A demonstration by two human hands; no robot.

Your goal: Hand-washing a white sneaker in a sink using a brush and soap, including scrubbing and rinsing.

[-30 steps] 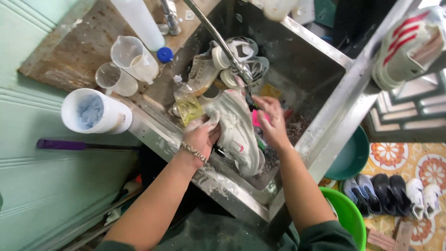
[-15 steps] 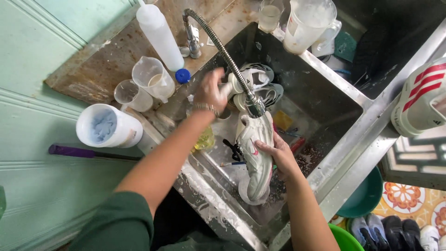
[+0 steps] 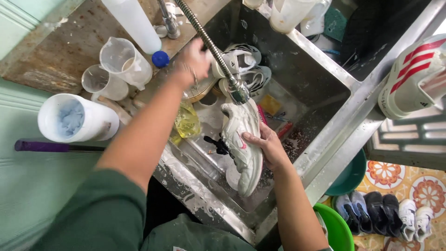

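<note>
A soapy white sneaker [image 3: 244, 144] lies lengthwise in the steel sink [image 3: 320, 100], just under the spray head [image 3: 238, 90] of a flexible metal hose [image 3: 204, 35], and the right hand [image 3: 267, 148] has its grip clenched around the shoe's side. The left hand [image 3: 195, 60] is up at the hose, blurred, so I cannot tell whether its grip is clenched or released. A bottle of yellow liquid [image 3: 186, 122] stands at the sink's near edge, more white shoes [image 3: 241, 62] lie at the back of the sink, and clear measuring jugs [image 3: 121, 61] and a white tub [image 3: 74, 118] sit on the worn bench [image 3: 55, 51].
</note>
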